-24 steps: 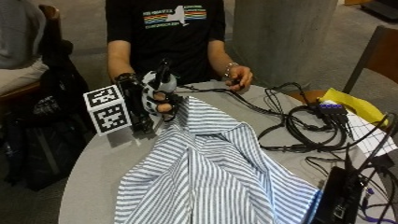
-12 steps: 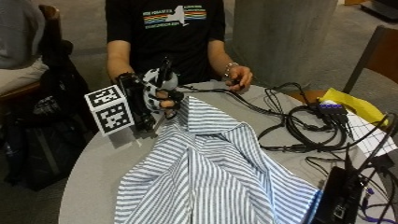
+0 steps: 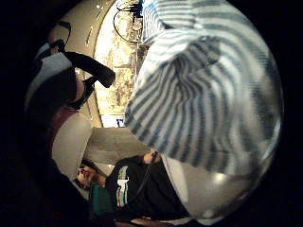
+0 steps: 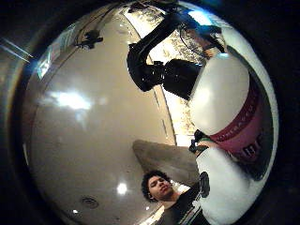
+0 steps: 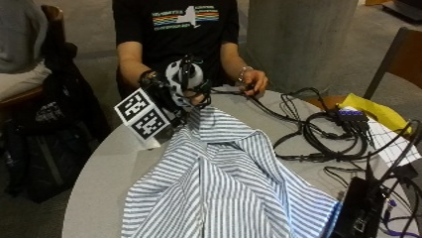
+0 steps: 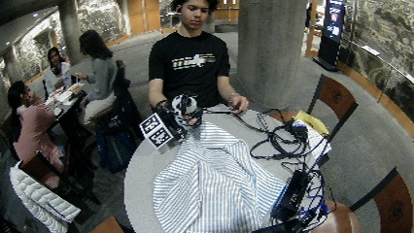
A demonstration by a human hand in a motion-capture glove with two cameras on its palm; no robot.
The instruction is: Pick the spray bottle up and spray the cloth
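Above the surface's (image 5: 99, 173) far edge, the right hand (image 5: 173, 89) holds the bottle (image 5: 183, 79) upright, fingers curled round it, just over the near corner of the striped cloth (image 5: 224, 183) spread across the surface. Bare left hand (image 5: 254, 80) rests by cables (image 5: 316, 134).

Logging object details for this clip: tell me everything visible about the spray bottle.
The spray bottle is white plastic with a black trigger head and nozzle and a dark red label band round its body. It is held upright off the table in the gloved right hand, whose fingers curl round it, at the near edge of the striped cloth. The thumb side palm view shows it close up.
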